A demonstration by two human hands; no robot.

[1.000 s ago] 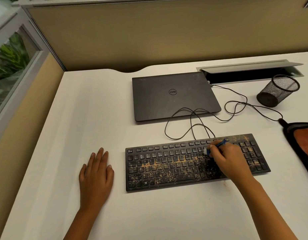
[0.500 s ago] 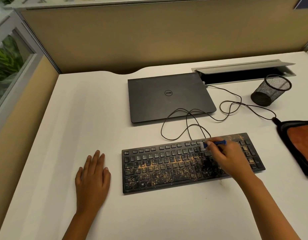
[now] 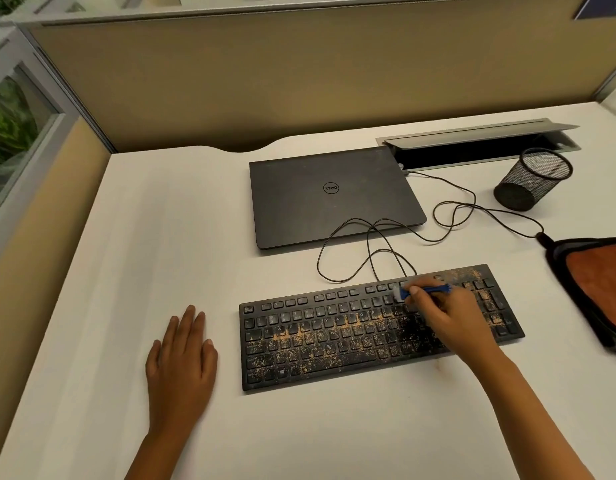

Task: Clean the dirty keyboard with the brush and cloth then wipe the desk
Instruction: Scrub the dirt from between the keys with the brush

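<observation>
Right hand (image 3: 450, 318) brushes the dirty keyboard (image 3: 379, 327) on the white desk (image 3: 161, 237) — left hand (image 3: 180, 358) flat beside it.

The right fingers pinch a blue-handled brush (image 3: 422, 291), its pale bristles on the upper key rows; the hand hides most of the handle and the keys beneath. The left fingers lie straight and close together on the desk. The orange cloth (image 3: 601, 271) at the right is cut off by the edge — tan grit blurs many key legends.

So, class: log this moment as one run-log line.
phase: brushing | right hand: grips brush on keyboard top rows | left hand: flat on desk | cloth: unused
</observation>
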